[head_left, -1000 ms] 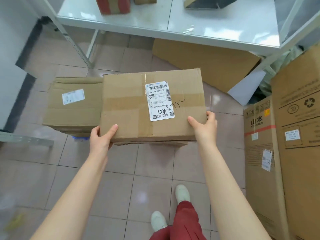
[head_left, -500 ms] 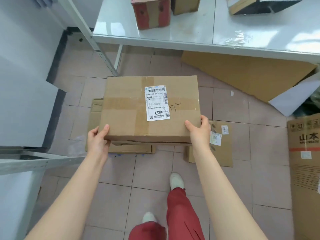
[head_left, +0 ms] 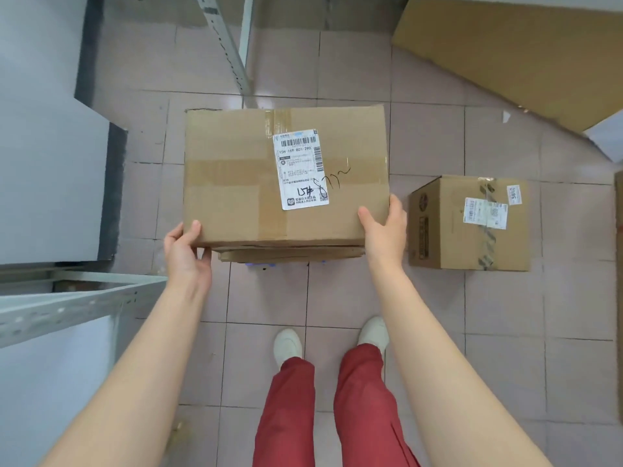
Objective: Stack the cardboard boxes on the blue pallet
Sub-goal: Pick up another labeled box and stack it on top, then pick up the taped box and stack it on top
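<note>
A person looks down at a pinkish tiled floor [head_left: 269, 298]. Both hands clamp a brown taped cardboard box [head_left: 236, 176] with a white shipping label [head_left: 300, 168]: the left hand [head_left: 185, 254] grips its near left corner, the right hand [head_left: 384, 227] its near right corner. Under the box, another cardboard edge and a sliver of blue pallet [head_left: 259, 265] show. A smaller brown cardboard box [head_left: 451, 244] sits on the floor to the right. Grey metal shelving [head_left: 67, 298] stands left; flat cardboard sheet [head_left: 505, 52] lies far right.
</note>
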